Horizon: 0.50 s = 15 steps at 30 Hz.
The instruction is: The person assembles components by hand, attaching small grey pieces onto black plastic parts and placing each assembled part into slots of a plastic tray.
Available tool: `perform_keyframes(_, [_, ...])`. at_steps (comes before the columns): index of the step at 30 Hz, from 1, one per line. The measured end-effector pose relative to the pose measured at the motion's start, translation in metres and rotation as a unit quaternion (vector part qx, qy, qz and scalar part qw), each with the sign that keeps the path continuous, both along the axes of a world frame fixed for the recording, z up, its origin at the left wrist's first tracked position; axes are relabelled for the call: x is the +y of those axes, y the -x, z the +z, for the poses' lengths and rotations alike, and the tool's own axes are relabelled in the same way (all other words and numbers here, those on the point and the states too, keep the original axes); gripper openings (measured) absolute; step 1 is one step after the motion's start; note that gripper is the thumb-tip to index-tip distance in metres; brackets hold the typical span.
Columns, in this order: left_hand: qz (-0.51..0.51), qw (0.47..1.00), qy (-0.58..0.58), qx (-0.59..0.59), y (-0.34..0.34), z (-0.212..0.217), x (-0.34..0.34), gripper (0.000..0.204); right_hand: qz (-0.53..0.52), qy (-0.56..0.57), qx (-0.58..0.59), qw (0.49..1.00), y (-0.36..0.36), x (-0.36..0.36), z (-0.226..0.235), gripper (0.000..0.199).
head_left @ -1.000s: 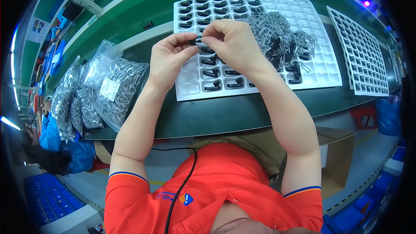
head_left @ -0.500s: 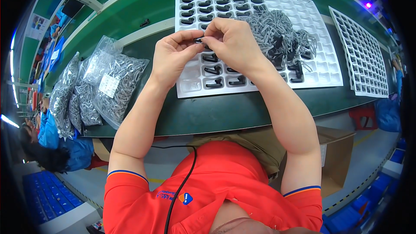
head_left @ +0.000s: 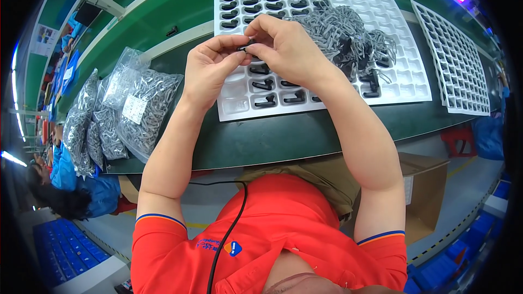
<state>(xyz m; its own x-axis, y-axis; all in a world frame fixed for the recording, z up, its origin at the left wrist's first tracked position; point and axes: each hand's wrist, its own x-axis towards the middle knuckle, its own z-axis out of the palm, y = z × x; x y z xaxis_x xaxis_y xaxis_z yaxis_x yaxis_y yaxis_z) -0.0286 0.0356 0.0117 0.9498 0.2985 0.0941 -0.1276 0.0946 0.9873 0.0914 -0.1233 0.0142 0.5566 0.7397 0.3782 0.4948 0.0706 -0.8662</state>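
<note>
My left hand (head_left: pixel 210 71) and my right hand (head_left: pixel 283 46) meet above a white compartment tray (head_left: pixel 403 84), and together they pinch a small black part (head_left: pixel 246 49) between their fingertips. Black L-shaped parts (head_left: pixel 267 84) lie in the tray's near and far left cells. A heap of loose grey and black parts (head_left: pixel 348 35) is piled on the tray just right of my right hand.
An empty white grid tray (head_left: pixel 455 60) lies at the right on the dark green bench (head_left: pixel 305 130). Several clear bags of grey parts (head_left: pixel 141 109) lie at the left. A cardboard box (head_left: pixel 425 190) stands below the bench. Another person (head_left: pixel 65 185) sits at far left.
Both hands have stayed together over the tray, shifting only slightly while working the small black part between the fingertips.
</note>
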Motion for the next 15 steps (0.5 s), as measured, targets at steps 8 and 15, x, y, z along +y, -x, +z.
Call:
perform_keyframes(8, [-0.006,0.997,-0.050,-0.051,-0.003,0.000,-0.006,0.025,0.002,0.017,-0.052,0.998,0.000,-0.007,0.012,0.020])
perform_keyframes(15, [0.173,0.899,-0.401,-0.032,-0.036,0.012,0.043,0.026,-0.171,-0.051,-0.187,0.966,-0.040,-0.027,0.017,0.020])
